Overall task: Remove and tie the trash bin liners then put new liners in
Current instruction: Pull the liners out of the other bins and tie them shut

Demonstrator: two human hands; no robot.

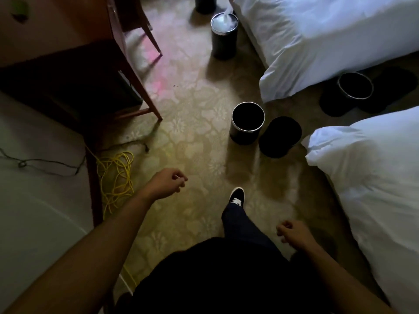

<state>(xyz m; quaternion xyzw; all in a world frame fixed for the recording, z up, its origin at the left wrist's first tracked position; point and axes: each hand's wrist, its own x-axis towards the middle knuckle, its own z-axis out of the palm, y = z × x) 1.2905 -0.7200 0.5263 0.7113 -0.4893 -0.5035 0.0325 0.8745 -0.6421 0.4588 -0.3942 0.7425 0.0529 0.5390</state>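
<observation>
A black round bin (247, 123) with a silver rim stands on the carpet ahead, its inside dark, with a black lid (280, 137) lying beside it on the right. Farther back, a second bin (224, 35) holds a white liner whose top sticks up. A third bin (354, 86) sits between the two beds next to another black lid (394, 87). The base of a further bin (205, 4) shows at the top edge. My left hand (169, 181) and my right hand (291, 231) hang in front of me with loosely curled fingers, holding nothing, well short of the bins.
Two beds with white bedding (317, 37) (374, 173) fill the right side. A wooden desk (95, 53) and chair legs stand at the left, with a tangle of yellow cable (118, 177) on the floor. My foot (237, 196) steps forward on patterned carpet.
</observation>
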